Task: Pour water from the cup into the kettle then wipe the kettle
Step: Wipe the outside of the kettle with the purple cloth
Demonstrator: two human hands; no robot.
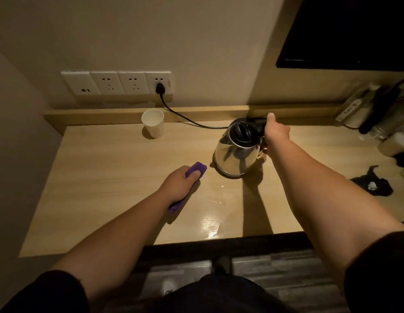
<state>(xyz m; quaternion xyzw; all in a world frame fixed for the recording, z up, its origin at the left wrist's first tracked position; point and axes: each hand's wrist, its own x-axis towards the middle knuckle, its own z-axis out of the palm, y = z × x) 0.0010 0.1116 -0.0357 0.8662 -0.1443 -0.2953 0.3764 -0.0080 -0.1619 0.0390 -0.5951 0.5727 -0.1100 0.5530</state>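
Observation:
A steel kettle [235,154] with a black lid stands tilted on the wooden counter [106,177], lid closed. My right hand [274,132] grips its black handle on the right side, thumb raised. My left hand [180,184] holds a purple cloth [197,169] on the counter, just left of the kettle's base and apart from it. A white paper cup [153,123] stands upright at the back left, near the wall, away from both hands.
A black cord [185,119] runs from a wall socket strip [117,83] behind the cup to the kettle. Wet patches shine on the counter [215,213] near the front edge. Dark clutter [374,184] and a power strip [350,109] lie at the right.

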